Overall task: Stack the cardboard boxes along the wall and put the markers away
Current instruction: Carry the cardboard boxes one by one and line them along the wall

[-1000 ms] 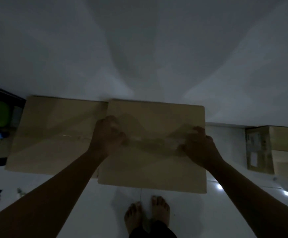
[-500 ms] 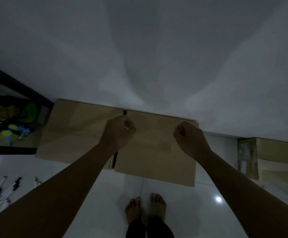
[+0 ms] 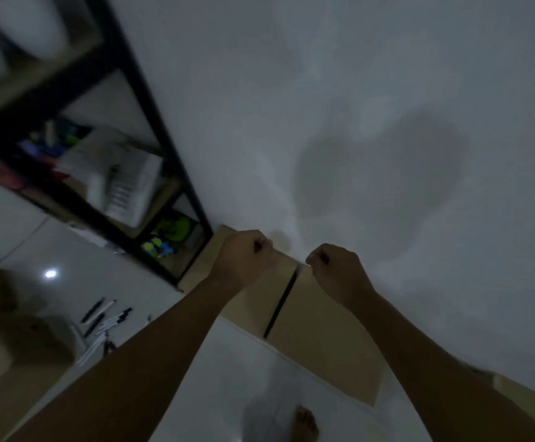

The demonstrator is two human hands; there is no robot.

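Two cardboard boxes stand side by side against the white wall, the left box (image 3: 250, 304) and the right box (image 3: 320, 342), with a dark gap between them. My left hand (image 3: 243, 260) hovers above the left box with its fingers curled into a fist, holding nothing. My right hand (image 3: 336, 272) is curled the same way over the right box's far edge, also holding nothing. Several black and white markers (image 3: 103, 323) lie scattered on the white floor to the left. A third cardboard box (image 3: 521, 400) sits by the wall at the lower right.
A black metal shelf rack (image 3: 164, 148) with papers and colourful items stands left of the boxes, against the wall. More brown cardboard (image 3: 1, 355) lies at the lower left. My bare foot (image 3: 306, 424) is on the glossy tiled floor (image 3: 227, 362).
My hands have let go of the right box, which now rests against the wall, and they have curled into fists. My view has swung left and tilted, bringing the shelf and markers into sight.
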